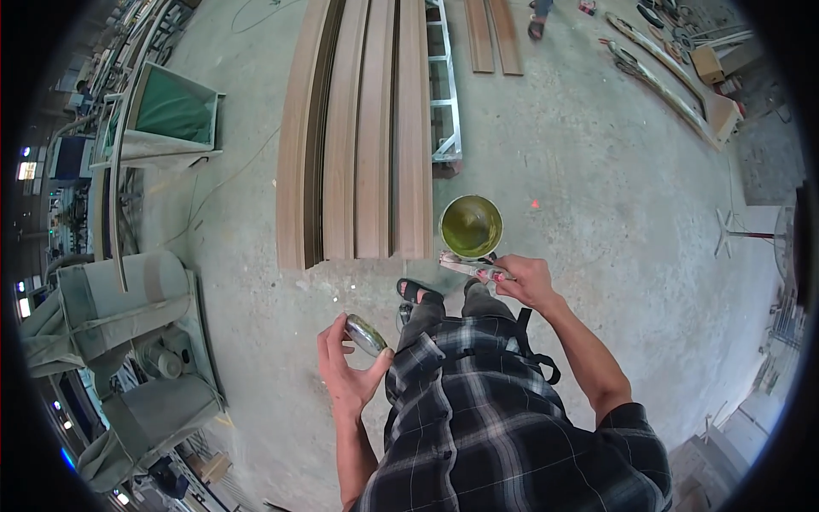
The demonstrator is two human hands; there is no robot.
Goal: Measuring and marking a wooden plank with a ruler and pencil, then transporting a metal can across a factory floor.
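My left hand grips a shiny silver, rounded metal piece, perhaps a lid or tin, tilted between thumb and fingers. Over on the right, my right hand is closed on a flat brush with red marks and a pale end. Just beyond the brush is a round metal pot, smeared inside with yellow-green stuff. A dark handle runs from the pot toward my right fingers; whether they hold it too, I cannot tell.
Long brown boards lie side by side ahead, next to a metal ladder-like frame. Two shorter boards lie farther off, near another person's foot. A green-lined bin and grey-covered equipment stand left.
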